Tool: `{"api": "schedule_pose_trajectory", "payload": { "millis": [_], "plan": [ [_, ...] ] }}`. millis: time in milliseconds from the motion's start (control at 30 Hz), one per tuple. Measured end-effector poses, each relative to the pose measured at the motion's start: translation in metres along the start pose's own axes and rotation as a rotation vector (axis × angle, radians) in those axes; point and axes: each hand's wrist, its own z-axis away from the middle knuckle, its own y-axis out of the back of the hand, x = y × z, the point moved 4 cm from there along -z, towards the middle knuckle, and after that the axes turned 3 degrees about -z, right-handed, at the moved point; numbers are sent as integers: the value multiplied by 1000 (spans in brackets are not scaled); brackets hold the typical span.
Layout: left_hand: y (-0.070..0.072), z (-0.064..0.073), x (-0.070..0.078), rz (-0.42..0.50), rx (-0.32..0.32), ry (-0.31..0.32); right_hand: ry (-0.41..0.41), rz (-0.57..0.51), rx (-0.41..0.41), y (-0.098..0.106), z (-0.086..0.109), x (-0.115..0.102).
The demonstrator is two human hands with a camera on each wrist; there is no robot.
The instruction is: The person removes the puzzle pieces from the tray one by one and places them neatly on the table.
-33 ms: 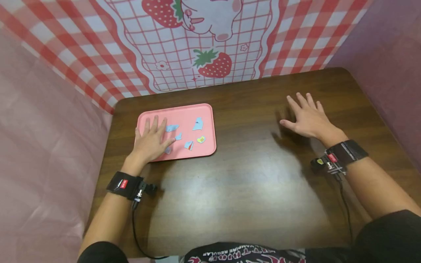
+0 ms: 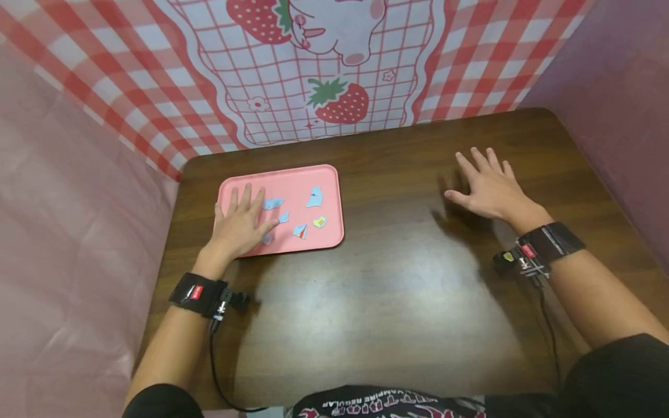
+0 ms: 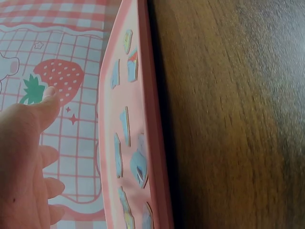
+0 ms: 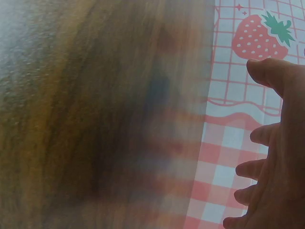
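My left hand (image 2: pixel 237 228) is held over the left part of a pink tray (image 2: pixel 292 183), its fingers straight and spread, gripping nothing. Flat, irregular printed pieces like puzzle pieces lie apart on the tray. Among them are a light blue one (image 2: pixel 315 197), a yellow one (image 2: pixel 320 222) and a blue one with red (image 2: pixel 300 231). The hand covers some pieces in the head view; the left wrist view shows several, including one with a dark mark (image 3: pixel 138 167). Far to the right, my right hand (image 2: pixel 491 190) hovers above the table with spread fingers, holding nothing.
The tray sits at the left back of a brown wood-grain table (image 2: pixel 366 302). Behind the table stands a checked strawberry backdrop (image 2: pixel 387 98), with a pink cloth (image 2: pixel 78 232) on the left. A thin cable (image 2: pixel 214 360) hangs from the left wrist's camera.
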Motion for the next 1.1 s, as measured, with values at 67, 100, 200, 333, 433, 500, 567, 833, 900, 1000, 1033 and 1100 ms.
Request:
{"api": "schedule_pose_trajectory", "payload": {
  "millis": [67,100,200,333,433,500,567,833,900,1000,1033,1100],
  "plan": [
    [-1,1,-2,3,1,-2,2,-2,-1,0,-2,-2],
    [-2,1,-3,7,-1,-1,4,-2,-3,-1,-3,-3],
    [-3,3,-5,17,2,-9,10,-4,5,0,-3,-6],
    [-6,8,-11,46,10,-1,24,-7,15,-3,-3,-13],
    [-9,12,-17,70,17,13,31,-14,16,-3,-4,-20],
    [-11,15,-21,84,25,33,35,-22,16,-3,-4,-25],
    [-13,18,-26,101,47,67,44,-29,22,-1,-6,-30],
    [-20,35,-56,252,150,162,120,-93,80,-1,-14,-53],
    [-25,37,-62,317,161,147,138,-117,90,-1,-17,-60],
    [-34,41,-72,420,166,130,155,-154,88,-1,-21,-71],
    [-37,43,-75,450,163,131,160,-165,84,-2,-22,-75],
    [-43,48,-82,501,152,139,169,-185,61,-5,-25,-83]
  ]
}}
